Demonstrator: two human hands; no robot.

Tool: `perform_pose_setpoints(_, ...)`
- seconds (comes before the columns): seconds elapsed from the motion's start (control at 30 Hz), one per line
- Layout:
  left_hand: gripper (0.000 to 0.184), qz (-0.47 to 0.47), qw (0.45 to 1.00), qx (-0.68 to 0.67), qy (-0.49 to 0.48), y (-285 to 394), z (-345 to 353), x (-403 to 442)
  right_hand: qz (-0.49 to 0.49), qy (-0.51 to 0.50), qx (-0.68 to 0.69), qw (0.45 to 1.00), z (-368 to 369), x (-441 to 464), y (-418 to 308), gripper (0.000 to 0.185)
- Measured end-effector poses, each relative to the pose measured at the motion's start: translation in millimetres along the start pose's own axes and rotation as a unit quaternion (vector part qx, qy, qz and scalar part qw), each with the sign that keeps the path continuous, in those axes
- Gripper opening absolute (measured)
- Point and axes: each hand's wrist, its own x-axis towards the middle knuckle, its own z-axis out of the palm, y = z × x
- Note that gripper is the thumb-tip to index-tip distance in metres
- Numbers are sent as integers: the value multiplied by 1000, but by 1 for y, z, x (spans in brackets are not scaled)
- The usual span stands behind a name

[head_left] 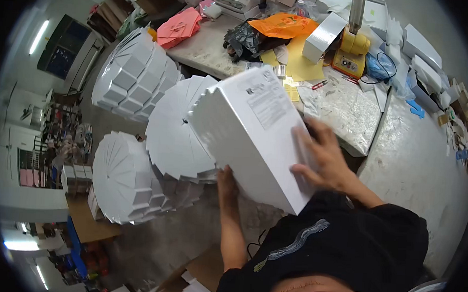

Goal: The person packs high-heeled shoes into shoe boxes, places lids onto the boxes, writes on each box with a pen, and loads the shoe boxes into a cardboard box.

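Observation:
A large white box with a printed label on its upper face is tilted in front of my body. My left hand grips its lower left side, with part of the fingers hidden against the box. My right hand presses on its right side, thumb and fingers spread over the printed face and slightly blurred. The box's upper left edge overlaps a round stack of white cartons behind it.
More round stacks of white cartons stand at the left, one upper and one lower. On the worktable lie an orange bag, a black plastic bag, red-handled snips and a yellow machine.

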Motion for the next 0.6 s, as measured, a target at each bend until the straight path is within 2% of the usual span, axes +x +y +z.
perform_pose_setpoints(0.03,46,25,998,44,47,35,3,21,-19,-24,-4,1000,16,22,0,70)
perform_pose_setpoints(0.1,32,83,978,96,164,108,23,69,4,-26,159,987,54,85,38,63)
perform_pose_setpoints(0.13,33,97,968,178,151,144,29,95,2,-43,125,991,78,123,67,56)
perform_pose_setpoints(0.17,35,109,951,255,138,172,40,121,-31,-118,233,965,121,170,114,60)
perform_pose_setpoints(0.2,38,114,926,324,154,195,59,142,-13,-187,479,857,161,209,146,70)
perform_pose_setpoints(0.23,40,126,898,388,165,218,84,177,1,-237,685,689,191,254,170,80)
perform_pose_setpoints(0.3,45,138,827,522,160,236,117,267,57,-260,668,695,250,345,193,101)
perform_pose_setpoints(0.37,51,120,729,663,123,240,135,359,200,-186,742,612,310,416,205,91)
perform_pose_setpoints(0.43,55,158,709,685,53,211,113,463,329,-108,785,514,356,488,217,79)
perform_pose_setpoints(0.5,56,198,652,731,-12,178,106,544,340,-52,815,466,396,542,236,86)
perform_pose_setpoints(0.57,49,198,611,766,-32,157,118,596,348,18,839,418,465,582,263,89)
perform_pose_setpoints(0.6,45,207,612,762,-46,150,125,615,313,32,868,384,477,597,272,90)
